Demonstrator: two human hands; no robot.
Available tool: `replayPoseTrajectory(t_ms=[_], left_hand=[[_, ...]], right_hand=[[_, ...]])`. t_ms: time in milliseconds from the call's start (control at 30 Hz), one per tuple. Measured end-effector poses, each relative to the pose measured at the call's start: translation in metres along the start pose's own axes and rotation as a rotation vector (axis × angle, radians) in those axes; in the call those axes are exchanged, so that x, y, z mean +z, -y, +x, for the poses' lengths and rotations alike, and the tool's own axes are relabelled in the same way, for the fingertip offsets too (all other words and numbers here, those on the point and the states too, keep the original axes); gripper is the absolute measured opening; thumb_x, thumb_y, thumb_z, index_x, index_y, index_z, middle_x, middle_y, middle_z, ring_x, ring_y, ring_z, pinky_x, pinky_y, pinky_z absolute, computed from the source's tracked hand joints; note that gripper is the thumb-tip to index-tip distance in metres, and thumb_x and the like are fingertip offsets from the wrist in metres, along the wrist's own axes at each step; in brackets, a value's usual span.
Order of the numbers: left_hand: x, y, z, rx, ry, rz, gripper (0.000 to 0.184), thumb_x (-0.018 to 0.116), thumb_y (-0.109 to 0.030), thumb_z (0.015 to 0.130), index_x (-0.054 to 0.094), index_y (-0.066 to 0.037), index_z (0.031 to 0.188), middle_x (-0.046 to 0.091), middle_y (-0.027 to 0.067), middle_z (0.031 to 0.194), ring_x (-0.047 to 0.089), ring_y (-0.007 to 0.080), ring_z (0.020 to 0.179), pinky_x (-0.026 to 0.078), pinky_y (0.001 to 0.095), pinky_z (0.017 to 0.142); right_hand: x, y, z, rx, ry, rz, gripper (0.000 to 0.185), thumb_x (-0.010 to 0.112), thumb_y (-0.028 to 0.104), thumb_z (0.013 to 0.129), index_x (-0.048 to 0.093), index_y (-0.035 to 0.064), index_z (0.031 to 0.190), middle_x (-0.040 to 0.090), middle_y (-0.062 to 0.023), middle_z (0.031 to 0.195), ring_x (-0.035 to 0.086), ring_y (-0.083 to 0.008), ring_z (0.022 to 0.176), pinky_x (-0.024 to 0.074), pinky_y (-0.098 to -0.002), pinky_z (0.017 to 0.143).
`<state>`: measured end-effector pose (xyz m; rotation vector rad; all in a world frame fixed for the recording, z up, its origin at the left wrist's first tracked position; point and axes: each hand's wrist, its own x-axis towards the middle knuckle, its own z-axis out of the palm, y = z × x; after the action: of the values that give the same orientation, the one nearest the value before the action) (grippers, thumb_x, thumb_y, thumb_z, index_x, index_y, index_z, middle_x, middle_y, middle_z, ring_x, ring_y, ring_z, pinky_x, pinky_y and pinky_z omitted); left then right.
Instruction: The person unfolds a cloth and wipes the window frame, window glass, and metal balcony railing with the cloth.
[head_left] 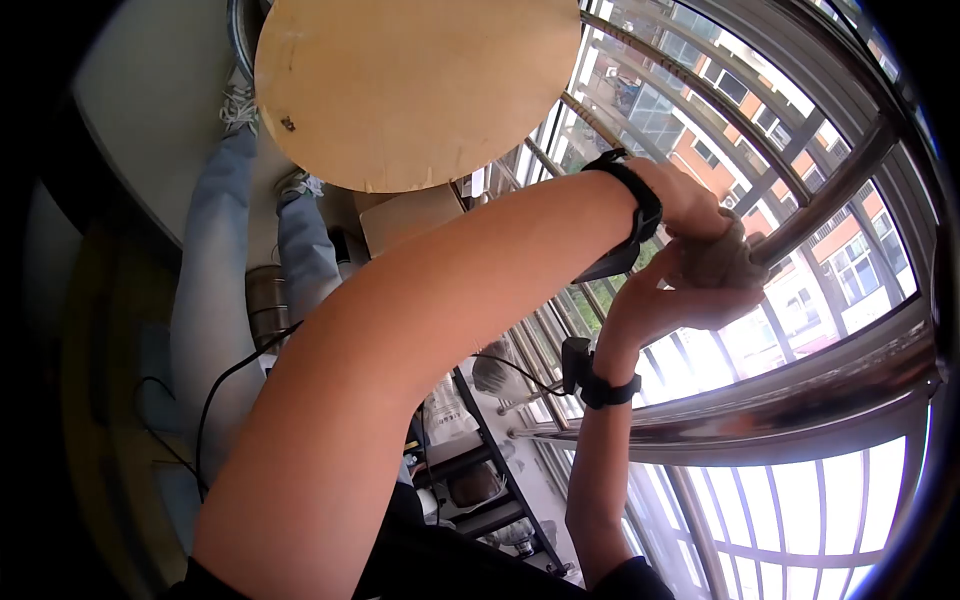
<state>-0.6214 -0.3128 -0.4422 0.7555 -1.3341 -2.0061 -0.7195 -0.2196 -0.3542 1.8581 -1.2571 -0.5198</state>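
Observation:
A greyish cloth [715,258] is bunched up around the end of a thick metal rail [835,195] at the window. My left hand [688,200], with a black strap on its wrist, is closed over the cloth from above. From below, my right hand [690,303] grips the same cloth with bent fingers; a black strap with a small box sits on that wrist too. Parts of the fingers are hidden by the cloth and by each other.
A round wooden top [420,90] stands at the upper middle, close to my left forearm. Metal window bars [740,115] run along the right. A black shelf rack [490,465] holds several items below my arms. Black cables [215,395] hang near my legs.

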Motion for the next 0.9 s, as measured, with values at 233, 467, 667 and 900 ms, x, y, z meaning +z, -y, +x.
replayPoseTrajectory(t_ms=[233,467,667,900], left_hand=[[0.004,0.006,-0.010,0.021,-0.089,0.005,0.058,0.035,-0.054,0.100,0.070,-0.012,0.121,0.071,0.0161,0.117,0.065,0.0363,0.113,0.050,0.0432,0.099],[0.002,0.023,-0.027,0.150,-0.108,-0.115,0.053,0.037,-0.050,0.101,0.066,-0.009,0.120,0.071,0.0189,0.111,0.066,0.0386,0.108,0.051,0.0467,0.096],[0.006,0.049,-0.032,0.205,-0.252,-0.136,0.043,0.042,-0.046,0.102,0.062,-0.013,0.123,0.070,0.0203,0.110,0.066,0.0413,0.104,0.051,0.0500,0.093],[0.002,0.112,-0.030,0.140,-0.534,0.007,0.034,0.047,-0.038,0.102,0.061,-0.015,0.123,0.071,0.0173,0.108,0.067,0.0382,0.103,0.054,0.0467,0.089]], right_hand=[[-0.065,0.024,-0.040,0.311,0.299,0.869,0.083,0.052,0.037,0.105,0.006,-0.0066,0.158,0.008,-0.0314,0.160,0.016,-0.0421,0.148,0.0147,-0.0532,0.120],[-0.047,0.050,0.012,0.968,0.243,1.498,0.061,0.060,0.033,0.103,0.038,-0.0023,0.147,0.043,-0.0135,0.150,0.044,-0.0220,0.137,0.0338,-0.0377,0.116],[0.003,0.058,0.018,0.952,0.120,1.593,0.032,0.055,0.028,0.105,0.058,0.0086,0.130,0.062,-0.0036,0.127,0.057,-0.0142,0.121,0.0439,-0.0288,0.103],[0.061,0.107,0.003,0.892,0.159,1.751,0.033,0.069,0.021,0.098,0.063,0.0018,0.124,0.067,-0.0056,0.122,0.065,-0.0153,0.106,0.0547,-0.0315,0.089]])
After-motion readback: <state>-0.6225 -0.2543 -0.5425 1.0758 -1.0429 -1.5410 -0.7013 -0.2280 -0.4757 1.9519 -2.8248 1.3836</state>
